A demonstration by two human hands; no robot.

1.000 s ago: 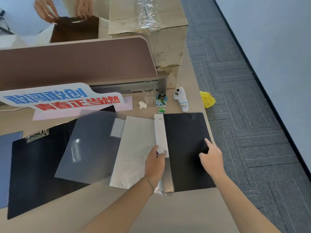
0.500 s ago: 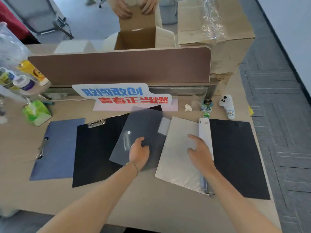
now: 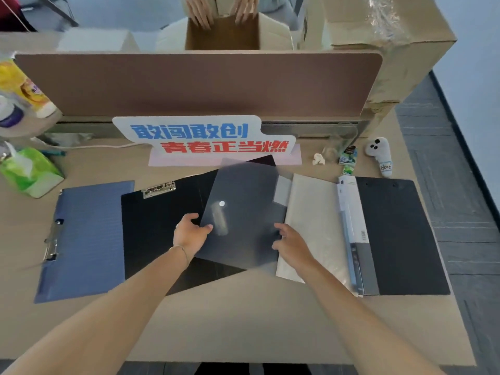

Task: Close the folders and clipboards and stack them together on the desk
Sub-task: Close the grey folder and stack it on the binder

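A translucent grey folder (image 3: 243,209) lies tilted in the middle of the desk (image 3: 243,320). My left hand (image 3: 189,234) grips its left edge, thumb on top. My right hand (image 3: 290,243) holds its lower right edge. The folder overlaps a black clipboard (image 3: 154,226) with a metal clip at its top. An open display folder lies to the right, with clear sleeves (image 3: 313,220) and a black cover (image 3: 397,234) lying flat. A blue clipboard (image 3: 86,239) rests at the far left.
A printed sign (image 3: 200,136) stands before the brown divider (image 3: 197,82). A green tissue pack (image 3: 29,171) and bottles (image 3: 21,87) are at the left. A glass (image 3: 338,142), small packets and a white plush toy (image 3: 378,155) sit back right. Another person's hands handle a cardboard box (image 3: 221,31) beyond the divider.
My view has swung left from the open display folder. My left hand went from that folder's spine to the grey folder's left edge; my right hand moved from the black cover to the grey folder's right edge.
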